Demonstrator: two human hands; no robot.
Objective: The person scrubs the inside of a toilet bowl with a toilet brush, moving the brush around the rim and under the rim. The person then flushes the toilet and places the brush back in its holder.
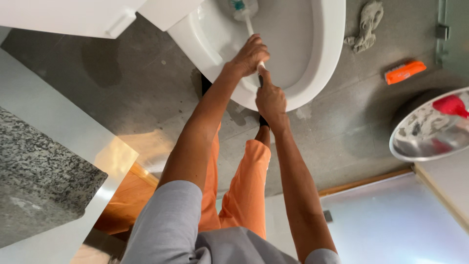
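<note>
The grey concrete floor [146, 83] is seen across most of the view, with a granite-topped counter [39, 171] at the left; a white toilet bowl [322, 54] is set at the top centre, and its rim is reached over by both arms; a round metal basin [430, 132] is seen at the right edge, with a red object [452, 105] lying in it; orange trousers [244, 190] and grey sleeves are worn by the person; a crumpled grey rag [366, 24] is left on the floor just beside the bowl, and an orange scrubbing brush [404, 72] lies nearby, well apart from the hands; a white toilet brush [245, 12] is held inside the bowl, its head low in the basin and its handle slanting up to the rim; the left hand [250, 55] is wrapped around the handle with fingers curled shut on it; the right hand [270, 98] is closed on the handle's end just below, with the index finger laid straight along it.
</note>
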